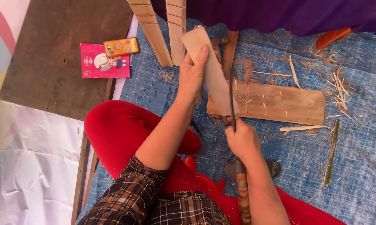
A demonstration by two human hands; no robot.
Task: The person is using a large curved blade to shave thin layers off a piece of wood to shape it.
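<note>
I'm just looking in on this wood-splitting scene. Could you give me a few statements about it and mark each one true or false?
1. The left hand grips a pale bamboo slat. True.
2. The right hand holds a hammer. False: it holds a long knife, its blade set against the slat.
3. A phone lies on a pink booklet. True.
4. The wooden board rests on a green mat. False: the mat is blue.
5. A green bamboo stick lies to the right. True.

hands 2 (192,77) (243,141) | bamboo slats 3 (211,71) (152,31) (177,29) | knife 1 (233,100) | wooden board 1 (288,102) | phone 1 (121,46) | pink booklet 1 (100,66)
</note>
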